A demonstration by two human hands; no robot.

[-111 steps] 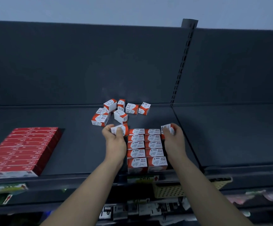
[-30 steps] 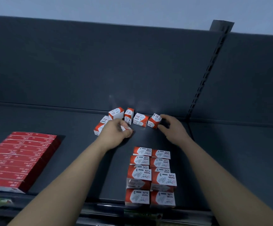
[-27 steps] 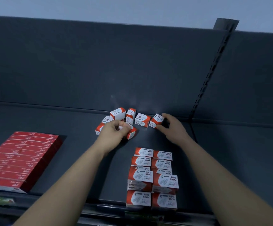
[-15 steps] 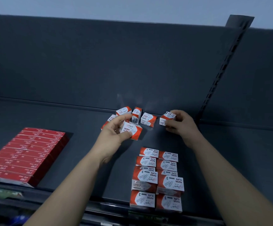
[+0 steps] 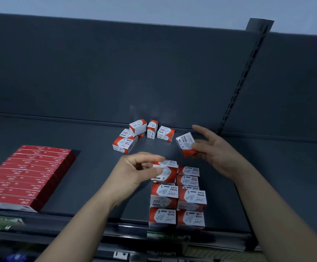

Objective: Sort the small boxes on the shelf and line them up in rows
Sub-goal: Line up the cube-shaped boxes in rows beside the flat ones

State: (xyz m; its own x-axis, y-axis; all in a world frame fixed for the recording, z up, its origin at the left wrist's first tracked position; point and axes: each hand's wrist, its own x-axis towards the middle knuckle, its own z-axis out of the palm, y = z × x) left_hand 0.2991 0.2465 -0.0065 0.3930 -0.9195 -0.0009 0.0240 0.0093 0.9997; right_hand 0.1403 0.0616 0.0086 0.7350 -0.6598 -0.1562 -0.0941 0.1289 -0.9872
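Small red-and-white paper clip boxes lie on the dark shelf [image 5: 89, 178]. Two neat rows of boxes [image 5: 189, 197] run from the shelf's front edge back toward the middle. My left hand [image 5: 135, 173] pinches one box [image 5: 166, 172] just above the far end of the left row. My right hand [image 5: 214, 148] holds another box [image 5: 186, 145] tilted in the air, behind the right row. A loose cluster of several boxes [image 5: 144, 133] sits by the back wall.
A block of flat red boxes [image 5: 27, 174] fills the shelf's front left. A slotted upright [image 5: 243, 76] divides the back panel at the right. The lower shelf edge [image 5: 172, 241] with price tags runs below.
Both hands have each picked a box out of the back cluster and drawn it toward the rows. The left box now hovers at the left row's far end.
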